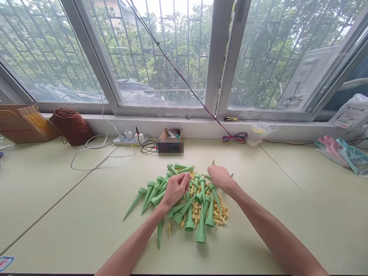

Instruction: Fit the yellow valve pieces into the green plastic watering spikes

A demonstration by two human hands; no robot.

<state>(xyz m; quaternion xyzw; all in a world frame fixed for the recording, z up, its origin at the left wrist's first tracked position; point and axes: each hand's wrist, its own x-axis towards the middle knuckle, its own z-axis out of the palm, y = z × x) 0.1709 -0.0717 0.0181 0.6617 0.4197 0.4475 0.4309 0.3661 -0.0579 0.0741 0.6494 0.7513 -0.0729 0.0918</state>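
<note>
Green plastic watering spikes (pixel 202 226) with ribbed caps lie in a loose pile, mixed with small yellow plastic pieces (pixel 220 220). Over the middle of the pile is my left hand (pixel 176 189), thumb and fingertips pinched together; what they hold, if anything, is too small to make out. At the pile's far right edge, my right hand (pixel 220 176) has its fingers curled down around a green spike, whose tip (pixel 213 162) shows past the knuckles. Most of those fingers are hidden behind the hand. One yellow piece (pixel 170 229) lies apart at the near side.
Behind the pile are a dark box-shaped device (pixel 170 148), a small open carton (pixel 171 134) and a power strip (pixel 123 140) with cables. A brown pouch (pixel 71 126) and a cardboard box (pixel 24 124) stand left. Bagged pink and teal items (pixel 342 153) lie far right.
</note>
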